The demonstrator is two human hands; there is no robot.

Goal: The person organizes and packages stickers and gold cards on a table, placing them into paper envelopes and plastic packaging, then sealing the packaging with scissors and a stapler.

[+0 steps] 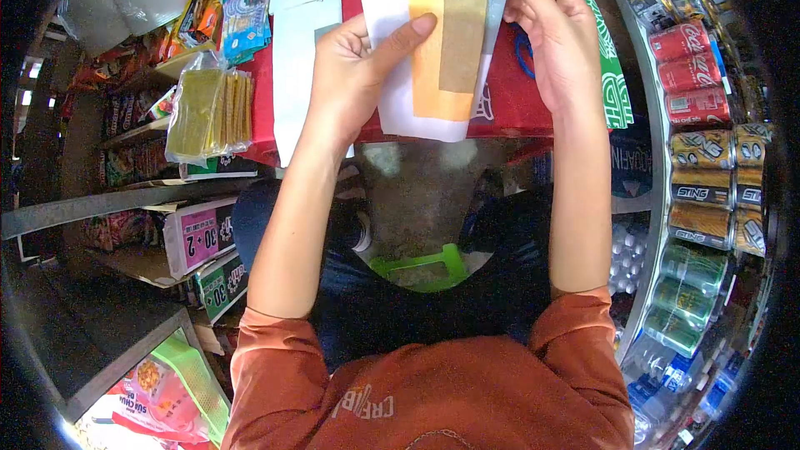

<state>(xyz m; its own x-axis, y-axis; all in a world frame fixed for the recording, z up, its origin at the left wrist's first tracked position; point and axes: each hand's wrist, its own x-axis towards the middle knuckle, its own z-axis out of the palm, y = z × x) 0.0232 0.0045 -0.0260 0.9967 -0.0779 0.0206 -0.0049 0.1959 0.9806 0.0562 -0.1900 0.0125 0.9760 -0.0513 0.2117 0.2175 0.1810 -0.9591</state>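
Note:
Both my hands are raised in front of me, holding a flat packet (437, 42) that is white at the edges with an orange face and a brown patch. My left hand (354, 67) grips its left edge, thumb laid across the front. My right hand (550, 29) pinches its upper right corner with the fingertips. Behind the packet lies a red surface (517, 96) carrying more flat packets, white and light blue (296, 58).
A clear bag of yellow strips (204, 108) hangs at the left beside snack shelves with pink price signs (200, 237). Red, gold and green drink cans (704, 150) fill the cooler rack on the right. A green frame (421, 267) lies on the floor below.

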